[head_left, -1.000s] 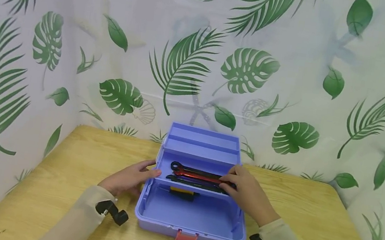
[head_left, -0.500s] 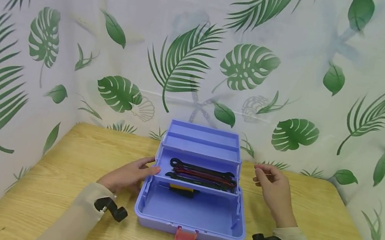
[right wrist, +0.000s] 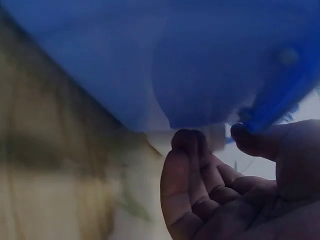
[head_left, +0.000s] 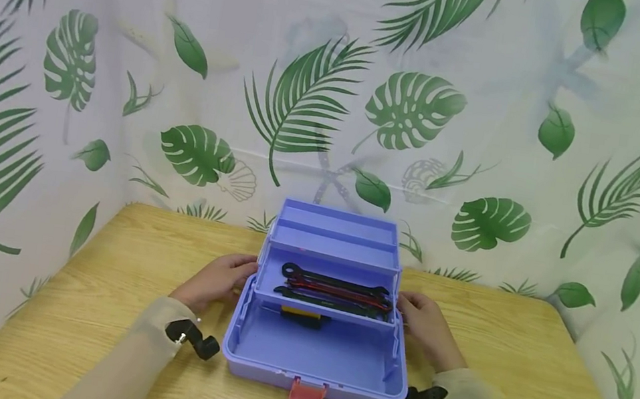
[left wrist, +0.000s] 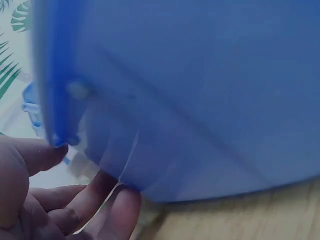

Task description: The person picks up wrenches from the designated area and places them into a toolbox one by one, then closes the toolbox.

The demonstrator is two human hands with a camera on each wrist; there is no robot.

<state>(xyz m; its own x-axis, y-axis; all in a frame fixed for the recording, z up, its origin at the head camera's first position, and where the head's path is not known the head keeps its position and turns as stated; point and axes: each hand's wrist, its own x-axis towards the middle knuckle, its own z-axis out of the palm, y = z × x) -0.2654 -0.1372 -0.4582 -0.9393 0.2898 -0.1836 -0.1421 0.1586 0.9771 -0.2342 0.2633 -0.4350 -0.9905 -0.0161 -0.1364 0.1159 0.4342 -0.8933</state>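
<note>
A lilac-blue toolbox (head_left: pixel 318 354) stands opened on the table, its stepped trays raised toward the back. Several combination wrenches (head_left: pixel 338 291), black and red, lie in the lower tray (head_left: pixel 269 279). Under that tray a yellow and black object (head_left: pixel 303 316) is partly hidden. My left hand (head_left: pixel 218 280) is at the box's left rear side, its thumb against the edge in the left wrist view and its fingers loosely bent beside the wall. On the opposite side my right hand (head_left: pixel 429 328) has its thumb at the edge and relaxed fingers by the outer wall.
A pink latch (head_left: pixel 306 395) hangs down at the box's front. The wooden table (head_left: pixel 515 373) extends on both sides of it. A white leaf-patterned sheet (head_left: pixel 334 93) rises close behind the box.
My right hand let go of the wrenches, moved out to the right, then came back to the box's right side. My left thumb slid off the tray edge to the outside.
</note>
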